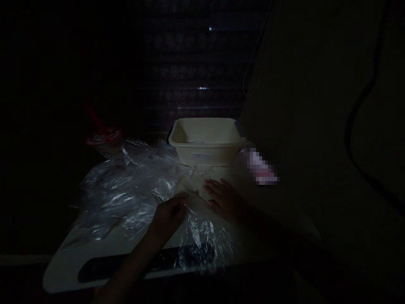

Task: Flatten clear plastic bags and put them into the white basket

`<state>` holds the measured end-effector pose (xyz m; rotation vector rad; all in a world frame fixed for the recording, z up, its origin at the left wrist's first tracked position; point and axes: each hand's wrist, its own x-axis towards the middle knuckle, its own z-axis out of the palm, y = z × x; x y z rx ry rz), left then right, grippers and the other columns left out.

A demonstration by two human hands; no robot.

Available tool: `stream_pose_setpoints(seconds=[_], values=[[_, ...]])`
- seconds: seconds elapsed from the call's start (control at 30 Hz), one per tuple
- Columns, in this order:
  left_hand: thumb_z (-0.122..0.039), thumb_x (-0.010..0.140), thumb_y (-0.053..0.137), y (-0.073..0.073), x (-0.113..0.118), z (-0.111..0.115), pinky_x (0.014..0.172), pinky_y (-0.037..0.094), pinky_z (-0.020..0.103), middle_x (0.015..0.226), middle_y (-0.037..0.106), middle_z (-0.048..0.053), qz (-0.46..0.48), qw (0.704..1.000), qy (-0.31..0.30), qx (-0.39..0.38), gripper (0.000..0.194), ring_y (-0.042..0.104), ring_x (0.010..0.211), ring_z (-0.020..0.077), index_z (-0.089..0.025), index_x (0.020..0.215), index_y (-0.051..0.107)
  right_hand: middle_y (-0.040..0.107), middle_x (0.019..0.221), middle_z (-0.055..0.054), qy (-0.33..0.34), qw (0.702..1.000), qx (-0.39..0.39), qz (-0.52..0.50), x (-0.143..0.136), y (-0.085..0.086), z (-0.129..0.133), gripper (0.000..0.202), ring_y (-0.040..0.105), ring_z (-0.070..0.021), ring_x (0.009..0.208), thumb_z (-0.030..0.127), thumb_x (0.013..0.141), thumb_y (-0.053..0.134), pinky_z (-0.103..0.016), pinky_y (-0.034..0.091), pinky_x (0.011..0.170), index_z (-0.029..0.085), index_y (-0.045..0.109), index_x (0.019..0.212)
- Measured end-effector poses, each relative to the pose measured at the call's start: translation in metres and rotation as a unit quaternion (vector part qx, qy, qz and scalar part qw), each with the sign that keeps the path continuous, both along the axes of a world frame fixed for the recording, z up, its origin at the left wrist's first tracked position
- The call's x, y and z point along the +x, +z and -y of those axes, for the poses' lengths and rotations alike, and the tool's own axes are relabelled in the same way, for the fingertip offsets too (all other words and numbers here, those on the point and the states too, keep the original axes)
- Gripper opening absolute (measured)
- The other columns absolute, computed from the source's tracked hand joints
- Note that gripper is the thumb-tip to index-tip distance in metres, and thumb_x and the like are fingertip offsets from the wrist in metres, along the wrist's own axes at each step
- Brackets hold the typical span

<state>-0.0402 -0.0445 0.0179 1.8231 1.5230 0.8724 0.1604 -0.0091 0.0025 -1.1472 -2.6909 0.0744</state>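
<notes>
Clear plastic film (pixel 205 238): lying at six o'clock from between the hands, partly over the dark slot (pixel 107 268) in the table (pixel 63 270). Pinching its upper end in the closed fingers of the left hand (pixel 169 211); spreading the right hand (pixel 224 199) open, palm down, at its upper right. Seeing a crumpled plastic heap (pixel 126 190) at nine o'clock, a lidded cup (pixel 106 139) with a red straw (pixel 95 118) at ten, a cream tub (pixel 209 153) at twelve, and a pixelated pink-white item (pixel 261 168) at two.

One head-worn view (the only one) looks forward and down over both forearms, fairly close.
</notes>
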Motion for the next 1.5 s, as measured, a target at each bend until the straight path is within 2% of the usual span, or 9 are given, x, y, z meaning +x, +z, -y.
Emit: stream_pose_setpoints(seconds=[0.27, 0.47, 0.73, 0.83, 0.9, 0.97, 1.1, 1.27, 1.5], values=[[-0.023, 0.068, 0.041, 0.004, -0.006, 0.004, 0.038, 0.039, 0.018, 0.054, 0.060, -0.002, -0.087, 0.992, 0.081, 0.046, 0.019, 0.052, 0.040, 0.0094, -0.017, 0.077, 0.057, 0.032, 0.128, -0.009, 0.002, 1.000, -0.001, 0.000, 0.000, 0.000, -0.001, 0.044, 0.025, -0.0192, 0.117, 0.030, 0.080, 0.031, -0.042, 0.017, 0.094, 0.012, 0.034, 0.120], [-0.023, 0.073, 0.037, 0.003, -0.007, 0.001, 0.064, 0.047, 0.024, 0.091, 0.062, 0.007, -0.063, 0.988, 0.022, 0.140, 0.022, 0.060, 0.076, 0.0149, -0.015, 0.079, 0.056, 0.033, 0.127, -0.010, 0.004, 1.000, 0.005, 0.001, 0.000, -0.001, 0.000, 0.043, 0.025, -0.0193, 0.116, 0.029, 0.080, 0.031, -0.042, 0.016, 0.094, 0.012, 0.035, 0.119], [-0.023, 0.075, 0.038, 0.007, -0.022, 0.011, 0.065, 0.049, 0.028, 0.102, 0.056, 0.009, -0.163, 0.962, 0.061, 0.211, 0.025, 0.057, 0.083, 0.0187, -0.014, 0.093, 0.054, 0.033, 0.127, -0.010, 0.001, 1.000, 0.001, -0.002, 0.001, -0.001, -0.001, 0.043, 0.026, -0.0202, 0.116, 0.029, 0.080, 0.031, -0.042, 0.016, 0.094, 0.012, 0.036, 0.119], [-0.020, 0.077, 0.035, 0.008, -0.015, 0.018, 0.075, 0.046, 0.031, 0.102, 0.055, 0.012, -0.213, 0.945, 0.009, 0.250, 0.030, 0.053, 0.092, 0.0198, -0.012, 0.100, 0.052, 0.033, 0.127, -0.010, 0.006, 1.000, 0.002, -0.004, 0.001, 0.000, -0.001, 0.042, 0.026, -0.0196, 0.116, 0.028, 0.081, 0.031, -0.042, 0.017, 0.094, 0.012, 0.036, 0.119], [-0.018, 0.077, 0.034, 0.005, -0.005, 0.024, 0.079, 0.044, 0.030, 0.106, 0.053, 0.014, -0.260, 0.936, -0.063, 0.230, 0.033, 0.050, 0.097, 0.0203, -0.009, 0.104, 0.050, 0.033, 0.127, -0.010, 0.007, 1.000, -0.001, -0.002, 0.001, 0.001, -0.001, 0.042, 0.027, -0.0194, 0.116, 0.028, 0.081, 0.031, -0.041, 0.018, 0.094, 0.012, 0.036, 0.119], [-0.017, 0.077, 0.034, -0.002, 0.004, 0.029, 0.081, 0.043, 0.033, 0.109, 0.051, 0.018, -0.318, 0.919, -0.093, 0.213, 0.034, 0.047, 0.101, 0.0237, -0.005, 0.105, 0.050, 0.034, 0.126, -0.010, 0.006, 1.000, -0.002, -0.003, 0.002, 0.003, -0.001, 0.041, 0.028, -0.0193, 0.115, 0.028, 0.080, 0.032, -0.041, 0.019, 0.094, 0.012, 0.038, 0.118], [-0.027, 0.079, 0.036, -0.015, 0.014, 0.033, 0.084, 0.039, 0.043, 0.117, 0.043, 0.023, -0.404, 0.887, -0.083, 0.208, 0.042, 0.039, 0.108, 0.0305, -0.001, 0.111, 0.045, 0.036, 0.125, -0.010, 0.008, 1.000, -0.020, -0.014, 0.012, 0.007, -0.005, 0.039, 0.029, -0.0179, 0.115, 0.025, 0.081, 0.032, -0.041, 0.021, 0.093, 0.012, 0.038, 0.117], [-0.038, 0.081, 0.030, -0.016, 0.021, 0.036, 0.089, 0.029, 0.049, 0.126, 0.031, 0.019, -0.438, 0.871, -0.105, 0.196, 0.051, 0.025, 0.116, 0.0296, -0.005, 0.120, 0.032, 0.039, 0.123, -0.012, -0.017, 0.999, 0.005, -0.052, 0.022, 0.014, -0.016, 0.040, 0.031, -0.0163, 0.114, 0.022, 0.082, 0.026, -0.038, 0.021, 0.095, 0.009, 0.036, 0.118], [-0.045, 0.081, 0.025, -0.015, 0.025, 0.038, 0.092, 0.022, 0.050, 0.129, 0.024, 0.020, -0.434, 0.874, -0.115, 0.185, 0.059, 0.015, 0.120, 0.0285, -0.003, 0.123, 0.025, 0.041, 0.122, -0.009, 0.044, 0.998, 0.030, -0.020, -0.010, 0.023, 0.003, 0.039, 0.030, -0.0190, 0.114, 0.023, 0.079, 0.032, -0.040, 0.017, 0.096, 0.011, 0.041, 0.115]])
